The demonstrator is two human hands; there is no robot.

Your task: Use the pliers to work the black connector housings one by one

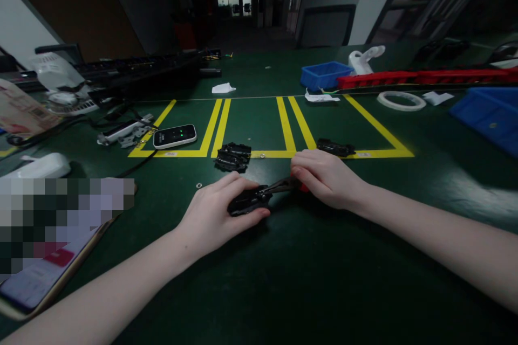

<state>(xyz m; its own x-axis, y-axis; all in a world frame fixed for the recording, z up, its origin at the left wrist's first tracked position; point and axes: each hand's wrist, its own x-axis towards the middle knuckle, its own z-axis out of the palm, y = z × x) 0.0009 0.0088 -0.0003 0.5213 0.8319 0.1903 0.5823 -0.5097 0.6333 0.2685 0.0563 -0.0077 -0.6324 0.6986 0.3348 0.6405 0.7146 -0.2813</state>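
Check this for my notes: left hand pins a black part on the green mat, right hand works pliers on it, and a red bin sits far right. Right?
Not quite. In the head view the bin at far right is blue, not red. The left hand does pin the black part, and the right hand holds the pliers.

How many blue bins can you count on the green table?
2: one small blue bin at the far side near the red rail, one larger blue bin at the right edge, partly cut off. More may lie out of view.

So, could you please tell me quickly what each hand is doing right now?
Left hand: closed on a black part, pressing it to the table.
Right hand: closed on a red-handled tool whose tip meets the part.
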